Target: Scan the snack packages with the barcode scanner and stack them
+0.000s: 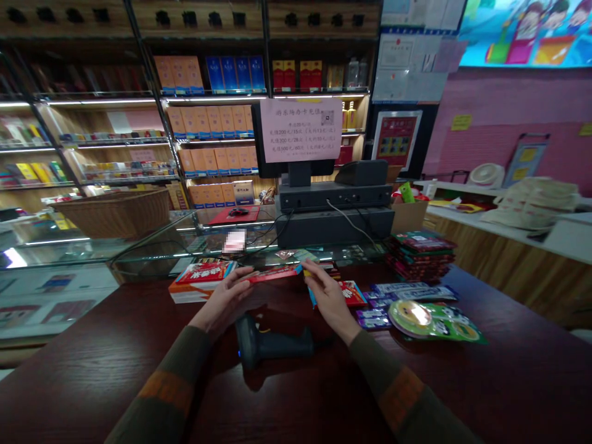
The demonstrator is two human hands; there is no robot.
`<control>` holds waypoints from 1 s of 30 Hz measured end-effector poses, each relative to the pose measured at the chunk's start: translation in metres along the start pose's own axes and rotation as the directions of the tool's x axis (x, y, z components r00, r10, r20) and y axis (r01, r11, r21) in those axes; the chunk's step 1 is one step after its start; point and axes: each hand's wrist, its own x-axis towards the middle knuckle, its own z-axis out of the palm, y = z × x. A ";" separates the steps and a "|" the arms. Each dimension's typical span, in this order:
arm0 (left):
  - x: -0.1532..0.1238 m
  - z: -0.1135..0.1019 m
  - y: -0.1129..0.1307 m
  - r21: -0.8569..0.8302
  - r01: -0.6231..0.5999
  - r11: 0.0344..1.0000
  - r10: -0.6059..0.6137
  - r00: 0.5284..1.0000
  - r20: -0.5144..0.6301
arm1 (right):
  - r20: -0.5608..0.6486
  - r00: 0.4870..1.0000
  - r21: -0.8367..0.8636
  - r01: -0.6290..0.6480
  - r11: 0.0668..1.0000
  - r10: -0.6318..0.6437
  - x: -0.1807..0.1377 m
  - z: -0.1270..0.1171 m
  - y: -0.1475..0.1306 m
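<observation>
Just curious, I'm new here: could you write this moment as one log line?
left hand: holds red packet | right hand: holds its other end | scanner: on counter between forearms

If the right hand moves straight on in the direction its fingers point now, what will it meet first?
The right hand points forward and slightly left; its fingertips seem to touch the end of the red pack, so that comes first. Farther on, probably the black till base.
</observation>
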 end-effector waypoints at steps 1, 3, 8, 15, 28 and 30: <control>0.001 -0.001 -0.002 -0.019 -0.004 1.000 0.004 1.000 -0.015 | 0.012 1.000 0.024 -0.013 1.000 0.013 -0.001 0.002 0.000; 0.003 -0.003 -0.004 -0.039 0.000 0.999 -0.001 0.999 -0.038 | 0.014 0.999 0.057 -0.037 0.998 0.036 -0.002 0.005 -0.001; 0.007 -0.002 -0.009 -0.017 0.014 1.000 -0.016 0.994 -0.109 | -0.026 0.995 0.060 -0.093 0.994 0.094 -0.006 0.007 0.000; 0.014 0.005 -0.014 0.167 0.013 0.986 0.020 0.981 -0.191 | -0.061 0.979 0.037 -0.191 0.981 0.193 -0.008 0.007 0.002; 0.012 -0.007 -0.015 0.407 -0.175 0.897 0.179 0.983 0.029 | -0.089 0.933 0.168 -0.330 0.929 0.348 -0.001 0.004 0.011; 0.012 -0.010 -0.016 0.545 -0.244 0.802 0.244 0.967 0.073 | -0.095 0.923 0.177 -0.353 0.919 0.373 0.000 0.003 0.011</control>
